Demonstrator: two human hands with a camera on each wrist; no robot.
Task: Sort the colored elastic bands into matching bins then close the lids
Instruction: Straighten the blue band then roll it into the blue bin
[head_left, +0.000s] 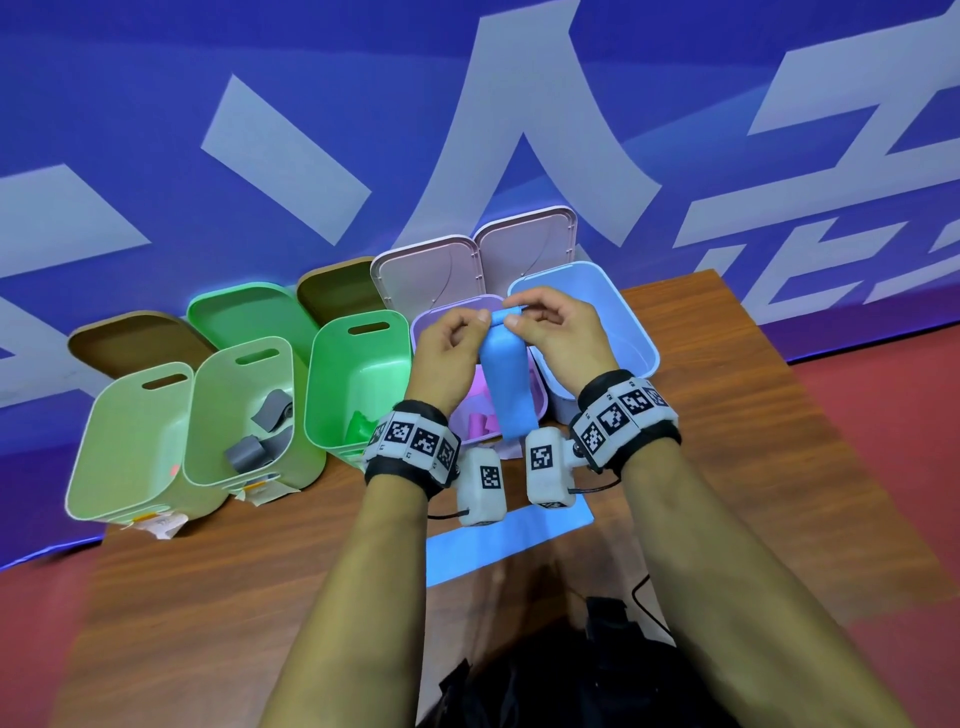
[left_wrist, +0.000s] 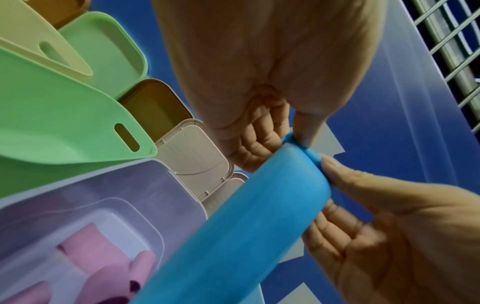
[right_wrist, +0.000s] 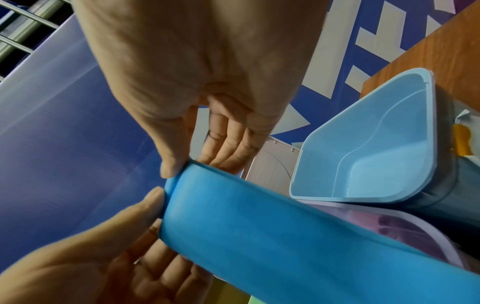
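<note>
Head view: the left hand (head_left: 451, 347) and right hand (head_left: 558, 325) each pinch the top edge of a blue elastic band (head_left: 506, 387), which hangs above the purple bin (head_left: 540, 410), left of the blue bin (head_left: 641, 332).

Left wrist view: thumb and fingers (left_wrist: 262, 144) grasp the band's rolled end.

Right wrist view: the band crosses beside the blue bin.

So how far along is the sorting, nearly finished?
Partly. Grey bands lie in a pale green bin, a green band in the green bin, pink bands in the purple bin. Both hands, left and right, pinch the top of a blue band. The blue bin looks empty. Every lid is open.
</note>
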